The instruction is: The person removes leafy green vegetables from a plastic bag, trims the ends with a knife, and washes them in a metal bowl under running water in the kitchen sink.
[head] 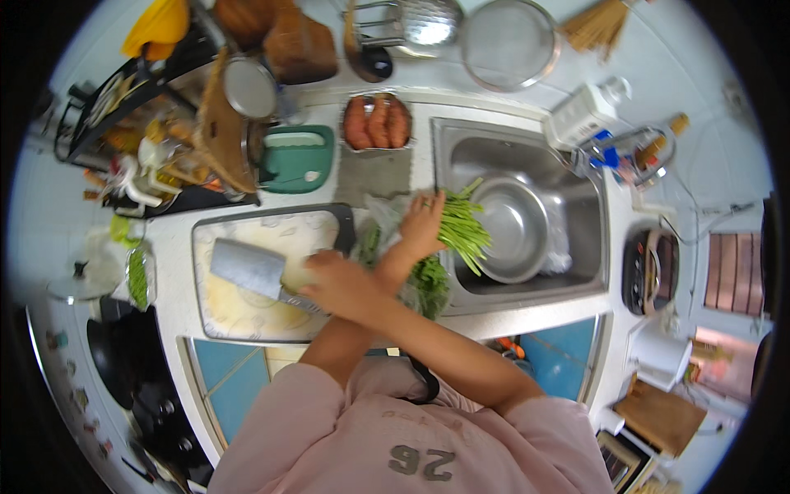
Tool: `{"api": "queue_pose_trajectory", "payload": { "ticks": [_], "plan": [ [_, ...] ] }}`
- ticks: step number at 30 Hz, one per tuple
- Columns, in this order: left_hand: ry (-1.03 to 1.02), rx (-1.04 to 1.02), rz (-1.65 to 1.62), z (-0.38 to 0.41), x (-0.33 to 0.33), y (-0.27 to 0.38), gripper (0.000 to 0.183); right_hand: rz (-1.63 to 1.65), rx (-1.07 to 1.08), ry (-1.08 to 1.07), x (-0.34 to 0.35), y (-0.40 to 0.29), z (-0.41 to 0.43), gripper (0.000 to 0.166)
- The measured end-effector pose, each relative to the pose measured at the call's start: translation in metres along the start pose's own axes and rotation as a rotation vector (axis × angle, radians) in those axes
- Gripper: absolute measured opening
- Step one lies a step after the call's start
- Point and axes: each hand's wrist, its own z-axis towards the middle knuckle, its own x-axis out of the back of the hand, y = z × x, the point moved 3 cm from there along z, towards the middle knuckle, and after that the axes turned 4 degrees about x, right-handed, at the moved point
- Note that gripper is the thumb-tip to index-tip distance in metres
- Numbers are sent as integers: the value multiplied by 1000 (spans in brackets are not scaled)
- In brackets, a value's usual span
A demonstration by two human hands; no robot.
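My forearms cross over the counter. My left hand (423,225) reaches to the right and grips a bunch of green stalks (463,231), whose cut ends overhang the sink's left edge. Leafy greens (430,278) and clear plastic lie just below it. Blurred, my right hand (339,284) is over the cutting board (265,324) with its fingers apart, close to the handle of a cleaver (247,268). The cleaver lies on the board, its broad blade pointing left; whether my fingers touch the handle is unclear.
A metal bowl (509,228) sits in the steel sink (583,247). Behind the board are a green tray (299,160) and a foil tray (376,122) of sweet potatoes. Chopped greens in plastic (137,278) lie far left, near a black stove (160,395). A pump bottle (586,111) stands behind the sink.
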Motion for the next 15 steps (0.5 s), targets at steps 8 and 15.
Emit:
{"api": "queue_pose_trajectory", "payload": {
  "ticks": [8,15],
  "plan": [
    [-74,-198,-27,0,14,1,96,-502,-17,-491,-99,25,68,25],
    [75,-76,2,-10,12,3,84,-396,58,-462,-129,34,59,21]
  ]
}}
